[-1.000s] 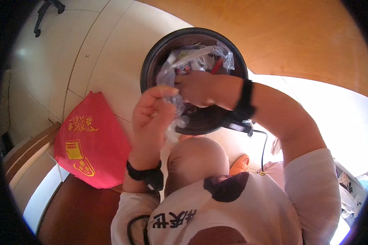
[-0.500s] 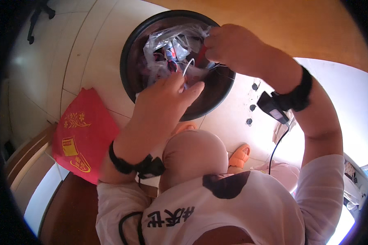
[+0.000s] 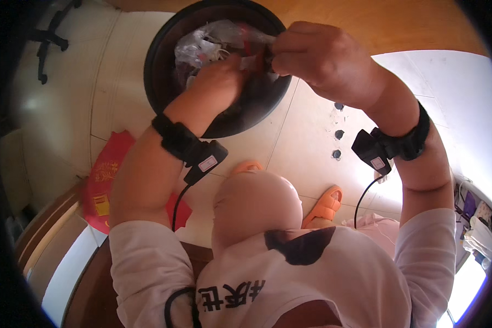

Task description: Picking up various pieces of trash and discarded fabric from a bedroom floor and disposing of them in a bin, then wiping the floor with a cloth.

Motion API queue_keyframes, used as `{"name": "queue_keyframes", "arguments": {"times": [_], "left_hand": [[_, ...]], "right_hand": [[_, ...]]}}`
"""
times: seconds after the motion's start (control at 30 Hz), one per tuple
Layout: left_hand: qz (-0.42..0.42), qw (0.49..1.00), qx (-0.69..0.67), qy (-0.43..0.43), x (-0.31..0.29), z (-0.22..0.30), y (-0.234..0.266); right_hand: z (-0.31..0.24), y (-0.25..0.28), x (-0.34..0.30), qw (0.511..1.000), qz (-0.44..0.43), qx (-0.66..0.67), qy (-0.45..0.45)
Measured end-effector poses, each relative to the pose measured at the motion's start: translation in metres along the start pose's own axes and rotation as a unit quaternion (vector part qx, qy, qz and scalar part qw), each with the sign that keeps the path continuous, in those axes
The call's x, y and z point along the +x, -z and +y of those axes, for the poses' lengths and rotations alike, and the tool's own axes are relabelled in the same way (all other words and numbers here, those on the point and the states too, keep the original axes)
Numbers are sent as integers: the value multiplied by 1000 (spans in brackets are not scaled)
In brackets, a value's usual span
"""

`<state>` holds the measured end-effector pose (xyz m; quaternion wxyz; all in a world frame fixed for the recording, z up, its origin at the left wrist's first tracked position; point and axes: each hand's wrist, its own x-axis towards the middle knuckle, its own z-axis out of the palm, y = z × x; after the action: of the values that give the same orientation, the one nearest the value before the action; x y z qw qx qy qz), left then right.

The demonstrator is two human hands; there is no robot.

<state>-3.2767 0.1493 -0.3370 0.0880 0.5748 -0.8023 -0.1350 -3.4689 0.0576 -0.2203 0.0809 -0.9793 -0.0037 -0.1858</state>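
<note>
A round dark bin stands in front of me with a crumpled clear plastic bag and small mixed scraps inside. At the bin's right rim my right hand is closed, pinching an edge of the bag that stretches toward its fingers. My left hand reaches down into the bin, beside the bag. Its fingers are hidden among the contents, near a reddish piece, so I cannot see whether they hold anything.
A red bag with yellow print lies on the floor at left, partly behind my left arm. An orange-brown wooden surface borders the bin at far right. Orange slippers are on the tiled floor, and black chair legs stand far left.
My left hand has gone deeper into the bin and its fingers have dropped out of sight. The right hand stays closed by the rim. The bin appears farther up and left in view.
</note>
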Motion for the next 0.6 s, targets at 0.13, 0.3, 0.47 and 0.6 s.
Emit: {"name": "queue_keyframes", "arguments": {"times": [0.13, 0.3, 0.47, 0.6], "left_hand": [[-58, 997, -10, 43, 5, 11, -8], [-144, 987, -12, 63, -16, -4, -2], [-20, 985, -135, 109, -13, 24, 34], [28, 990, -83, 111, -15, 49, 46]], "right_hand": [[15, -9, -42, 997, -19, 4, -79], [4, -41, -126, 895, 103, 189, -391], [-56, -111, -330, 543, -64, 224, -807], [-143, -176, -356, 462, -46, 170, -869]]}}
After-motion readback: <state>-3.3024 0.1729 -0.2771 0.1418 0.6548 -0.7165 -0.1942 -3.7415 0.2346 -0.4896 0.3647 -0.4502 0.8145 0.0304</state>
